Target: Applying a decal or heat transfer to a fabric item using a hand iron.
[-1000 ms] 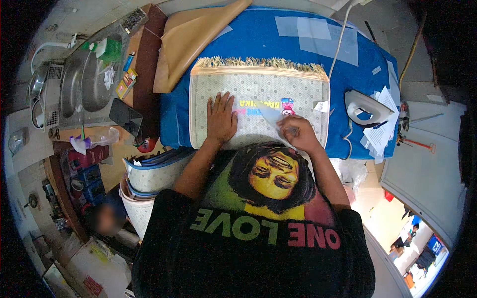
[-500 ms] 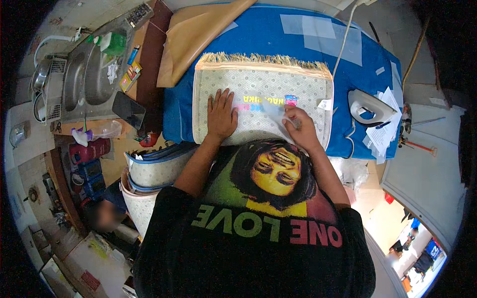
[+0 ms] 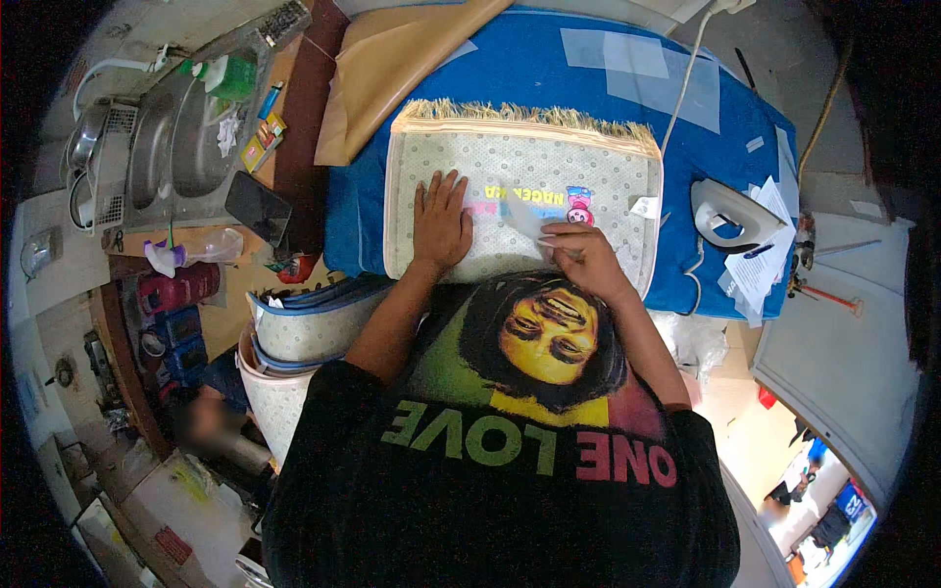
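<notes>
A grey dotted mat (image 3: 610,162) with a gold fringe along its far edge lies on a blue-covered table. My left hand (image 3: 442,223) rests flat on the mat's left half, fingers stretched out. Between the fingertips of my right hand (image 3: 586,259) is a translucent film (image 3: 526,221), partly lifted from the mat near its middle. A colourful print (image 3: 579,203) with a small cartoon figure and bright lettering shows beside the film. Part of the lettering is hidden under the film. A small white tag (image 3: 644,208) sits at the mat's right edge.
An iron (image 3: 730,216) stands on the right beside loose papers (image 3: 763,257). Brown sheet material (image 3: 392,73) lies folded at the far left of the blue table (image 3: 534,49). Rolled mats (image 3: 312,328) stand at my left, below a sink (image 3: 201,137). A white cable crosses the table's right side.
My right hand has shifted slightly left and nearer to me, pulling the film along. More of the cartoon figure and lettering is uncovered. My left hand keeps its place on the mat.
</notes>
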The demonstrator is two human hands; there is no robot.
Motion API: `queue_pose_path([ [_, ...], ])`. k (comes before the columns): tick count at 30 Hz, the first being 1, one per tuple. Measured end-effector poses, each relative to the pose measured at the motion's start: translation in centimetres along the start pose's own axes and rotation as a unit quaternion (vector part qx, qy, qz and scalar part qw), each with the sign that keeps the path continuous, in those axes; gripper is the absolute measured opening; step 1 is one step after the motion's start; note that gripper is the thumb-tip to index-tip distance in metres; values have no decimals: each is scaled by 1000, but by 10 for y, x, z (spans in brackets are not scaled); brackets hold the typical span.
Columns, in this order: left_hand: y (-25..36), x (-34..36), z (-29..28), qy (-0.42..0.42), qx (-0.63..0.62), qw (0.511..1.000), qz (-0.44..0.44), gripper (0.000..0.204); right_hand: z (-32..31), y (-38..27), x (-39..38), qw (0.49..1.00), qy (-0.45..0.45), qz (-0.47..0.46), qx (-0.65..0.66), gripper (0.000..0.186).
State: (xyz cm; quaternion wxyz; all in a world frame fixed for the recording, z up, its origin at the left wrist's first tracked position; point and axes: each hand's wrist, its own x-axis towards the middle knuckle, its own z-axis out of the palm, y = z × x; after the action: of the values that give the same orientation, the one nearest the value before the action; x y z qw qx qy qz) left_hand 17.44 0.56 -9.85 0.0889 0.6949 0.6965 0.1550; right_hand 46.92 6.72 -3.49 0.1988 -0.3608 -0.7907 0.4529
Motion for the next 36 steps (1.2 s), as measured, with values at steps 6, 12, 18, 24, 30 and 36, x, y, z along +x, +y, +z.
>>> queue_pose_path([
  [6, -3, 0, 0, 11, -33, 999, -16, 57, -7, -7, 4, 989, -97, -28, 108, 23],
  [12, -7, 2, -2, 69, -79, 994, -5, 61, -7, -10, 6, 973, -128, 23, 190, 19],
  [18, -8, 4, -13, 65, -93, 993, 16, 65, 0, 1, 4, 959, -177, 27, 220, 30],
  [24, -26, 4, -13, 106, -134, 985, -4, 67, -11, -18, 9, 924, -221, 140, 278, 25],
  [30, -21, 7, -41, 188, -132, 972, -38, 62, -32, 22, 20, 818, 127, 239, 507, 27],
  [36, 78, 33, -180, -29, -622, 781, -43, 36, -122, 61, 83, 683, 357, 163, 616, 34],
])
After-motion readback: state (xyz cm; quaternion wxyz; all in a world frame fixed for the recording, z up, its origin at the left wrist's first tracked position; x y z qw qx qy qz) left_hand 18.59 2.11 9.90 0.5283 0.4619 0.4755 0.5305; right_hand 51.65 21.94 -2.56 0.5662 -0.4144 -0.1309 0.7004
